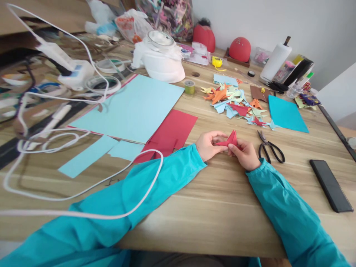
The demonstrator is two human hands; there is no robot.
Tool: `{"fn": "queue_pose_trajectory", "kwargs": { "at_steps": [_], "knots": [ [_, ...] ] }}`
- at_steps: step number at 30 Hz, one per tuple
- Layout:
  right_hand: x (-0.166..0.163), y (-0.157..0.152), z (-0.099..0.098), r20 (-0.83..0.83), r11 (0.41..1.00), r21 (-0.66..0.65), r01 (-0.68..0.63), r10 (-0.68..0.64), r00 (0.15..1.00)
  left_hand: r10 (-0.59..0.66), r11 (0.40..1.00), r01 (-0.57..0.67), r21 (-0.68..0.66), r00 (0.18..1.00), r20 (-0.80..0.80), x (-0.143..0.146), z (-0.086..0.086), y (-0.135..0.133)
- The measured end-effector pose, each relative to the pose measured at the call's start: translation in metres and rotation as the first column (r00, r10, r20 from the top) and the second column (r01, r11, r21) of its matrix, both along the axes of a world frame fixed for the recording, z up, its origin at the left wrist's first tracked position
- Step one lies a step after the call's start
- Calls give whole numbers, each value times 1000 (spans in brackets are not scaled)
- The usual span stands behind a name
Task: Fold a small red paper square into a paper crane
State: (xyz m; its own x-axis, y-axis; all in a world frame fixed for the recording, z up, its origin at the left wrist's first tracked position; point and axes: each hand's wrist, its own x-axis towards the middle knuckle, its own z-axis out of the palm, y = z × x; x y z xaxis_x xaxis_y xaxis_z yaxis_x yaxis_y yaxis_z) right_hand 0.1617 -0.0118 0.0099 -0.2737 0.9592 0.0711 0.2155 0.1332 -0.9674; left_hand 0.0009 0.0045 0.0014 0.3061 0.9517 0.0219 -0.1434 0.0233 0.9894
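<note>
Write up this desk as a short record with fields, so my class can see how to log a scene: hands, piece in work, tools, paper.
Left hand: fingers on the red folded paper
Right hand: pinching the same piece, thumb in front
Piece in work: red, with pointed tips upward
Tool: black-handled scissors, lying beyond the right wrist
Finished-looking pieces: multicoloured heap of folded paper, beyond the hands
Flat paper: large light blue sheet and red paper, to the left
Far right: black phone
</note>
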Motion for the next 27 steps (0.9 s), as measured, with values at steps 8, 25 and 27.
{"fn": "queue_pose_trajectory", "kwargs": {
  "at_steps": [8,25,27],
  "knots": [
    [-1,1,0,-36,999,-20,44,-45,998,39,997,-35,-71,998,57,2,-1,0],
    [0,2,-5,-157,990,-40,136,-141,977,30,985,-13,-173,995,98,3,0,1],
    [0,2,-6,-157,989,-32,146,-150,976,11,981,11,-194,993,115,3,1,1]
  ]
}}
